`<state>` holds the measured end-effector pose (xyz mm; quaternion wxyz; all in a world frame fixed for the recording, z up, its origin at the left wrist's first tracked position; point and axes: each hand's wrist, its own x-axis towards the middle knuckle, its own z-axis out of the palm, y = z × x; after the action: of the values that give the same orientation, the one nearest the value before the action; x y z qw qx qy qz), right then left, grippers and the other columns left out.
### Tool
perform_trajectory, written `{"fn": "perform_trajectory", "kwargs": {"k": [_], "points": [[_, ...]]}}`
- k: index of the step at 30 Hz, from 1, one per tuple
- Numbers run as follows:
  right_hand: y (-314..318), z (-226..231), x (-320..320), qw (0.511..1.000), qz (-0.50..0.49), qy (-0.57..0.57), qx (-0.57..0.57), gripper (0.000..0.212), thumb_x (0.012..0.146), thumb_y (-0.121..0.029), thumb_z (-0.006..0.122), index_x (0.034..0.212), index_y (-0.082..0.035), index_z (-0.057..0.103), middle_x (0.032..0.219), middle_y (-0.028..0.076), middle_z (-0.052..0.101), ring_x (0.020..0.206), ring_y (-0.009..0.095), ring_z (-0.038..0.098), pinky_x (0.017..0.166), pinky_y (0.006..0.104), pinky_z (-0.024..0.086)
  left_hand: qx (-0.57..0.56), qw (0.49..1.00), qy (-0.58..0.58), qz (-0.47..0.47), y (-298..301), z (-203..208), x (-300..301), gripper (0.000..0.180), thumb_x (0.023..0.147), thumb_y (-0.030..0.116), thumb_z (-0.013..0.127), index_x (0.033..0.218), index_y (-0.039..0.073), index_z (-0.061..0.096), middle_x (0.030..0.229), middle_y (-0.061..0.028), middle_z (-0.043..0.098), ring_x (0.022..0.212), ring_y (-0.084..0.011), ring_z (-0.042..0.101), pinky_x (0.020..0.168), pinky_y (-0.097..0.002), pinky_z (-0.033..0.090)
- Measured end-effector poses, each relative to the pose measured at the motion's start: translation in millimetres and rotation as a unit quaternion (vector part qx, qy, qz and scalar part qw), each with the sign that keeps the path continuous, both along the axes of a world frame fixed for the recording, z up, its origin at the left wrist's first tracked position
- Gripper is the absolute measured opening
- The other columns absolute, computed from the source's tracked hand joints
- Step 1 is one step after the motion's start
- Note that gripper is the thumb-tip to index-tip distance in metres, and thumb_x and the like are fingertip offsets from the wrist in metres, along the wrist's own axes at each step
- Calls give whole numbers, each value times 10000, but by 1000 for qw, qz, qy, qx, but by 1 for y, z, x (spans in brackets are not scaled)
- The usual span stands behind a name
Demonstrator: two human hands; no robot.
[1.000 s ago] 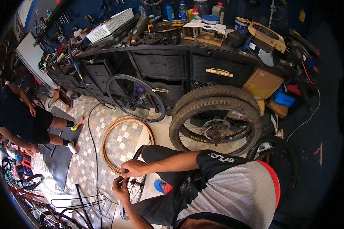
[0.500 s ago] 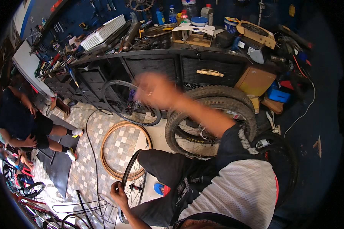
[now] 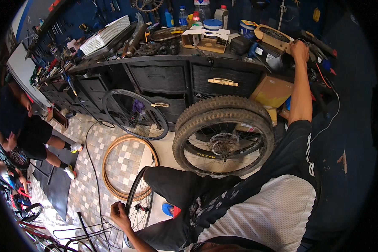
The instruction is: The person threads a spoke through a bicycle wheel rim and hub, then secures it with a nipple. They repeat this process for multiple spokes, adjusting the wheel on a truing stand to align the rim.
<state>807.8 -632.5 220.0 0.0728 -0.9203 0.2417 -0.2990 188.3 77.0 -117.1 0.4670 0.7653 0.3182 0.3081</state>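
My left hand (image 3: 120,215) is closed around the edge of a spoked bicycle wheel (image 3: 129,200) with a black rim, which stands upright by my knees. At far right, my right arm stretches out to the cluttered workbench (image 3: 126,63). There my right hand (image 3: 299,51) has its fingers curled together beside an open cardboard package (image 3: 277,35) with a dark round part in it. What those fingers hold, if anything, is hidden. A black box (image 3: 277,59) lies just left of this hand.
Two knobby-tyred wheels (image 3: 222,110) lean on the black drawers (image 3: 157,77), right of another wheel (image 3: 106,105). Tan tyres (image 3: 106,176) lie on the tiled floor, near a black cable (image 3: 90,157). A person (image 3: 12,113) is at left. A cardboard box (image 3: 273,90) stands under the bench.
My right hand has swung from above the middle of the drawers to the bench's right end. The left hand stays on the wheel. The view has shifted slightly.
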Motion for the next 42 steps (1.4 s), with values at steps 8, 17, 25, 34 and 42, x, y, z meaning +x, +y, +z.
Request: {"fn": "perform_trajectory", "kwargs": {"k": [8, 17, 25, 34, 42], "points": [[45, 50, 2, 903, 187, -384, -40, 437, 1051, -468, 612, 1194, -78, 746, 1171, 200, 756, 1104, 387, 722, 927, 486, 558, 172, 982, 33, 72, -11, 20, -12, 87, 977, 45, 699, 1000, -38, 705, 925, -155, 720, 863, -259, 694, 827, -382, 547], [427, -42, -240, 407, 913, -26, -34, 132, 799, -58, 853, 842, -50, 728, 818, 72, 719, 750, 263, 709, 680, 362, 557, 336, 939, -70, 38, -121, 121, 62, 272, 900, -68, 690, 1153, 0, 619, 1454, -258, 590, 1392, -435, 544, 1157, -557, 406], [537, -151, -355, 86, 849, 279, 441, 163, 853, -82, 868, 952, -32, 748, 888, 43, 696, 737, 121, 644, 648, 263, 494, 26, 954, -192, 228, -150, 62, 47, 86, 1114, 85, 540, 1150, 12, 513, 696, -9, 523, 641, -73, 467, 569, -268, 380], [565, -189, -431, 115, 803, 355, 465, 175, 1016, -69, 720, 1166, 21, 714, 971, 84, 745, 807, 102, 695, 699, 239, 566, -49, 945, -145, 289, -150, 78, -10, 175, 1106, 140, 589, 1158, -20, 541, 653, -25, 558, 602, -73, 493, 566, -273, 416], [563, -196, -449, 77, 811, 392, 427, 199, 1053, -21, 647, 1226, 72, 675, 1042, 123, 743, 933, 161, 738, 801, 269, 616, -166, 904, -308, 245, -139, 70, -4, 129, 1109, 156, 599, 1148, 40, 559, 690, 17, 554, 587, -52, 489, 517, -229, 387]]}}
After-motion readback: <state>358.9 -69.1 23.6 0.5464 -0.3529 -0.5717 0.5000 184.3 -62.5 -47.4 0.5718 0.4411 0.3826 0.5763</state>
